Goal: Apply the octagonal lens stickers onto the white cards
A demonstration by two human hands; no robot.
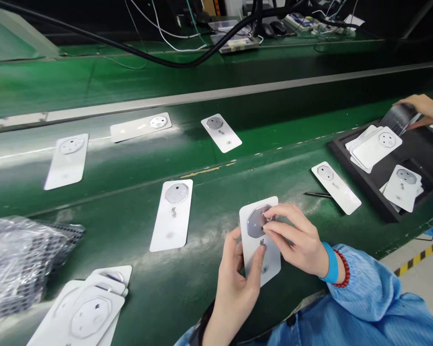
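Note:
A white phone-shaped panel (270, 257) with a grey octagonal camera plate (254, 223) is held up over the green bench. My left hand (238, 278) grips its lower left side, thumb across the front below the plate. The fingertips of my right hand (298, 235) pinch at the right side of the plate; anything small between them cannot be made out. Another white panel (173, 216) lies flat to the left, and one more (335, 187) rests to the right beside black tweezers (317, 194).
Panels (67, 161) lie on the belt (274, 120) beyond the bench. A stack of panels (90, 307) and a plastic-wrapped bundle (29, 259) are at the left. At the right, another person's hand (424, 108) holds dark pieces over a black tray (378, 206) with panels.

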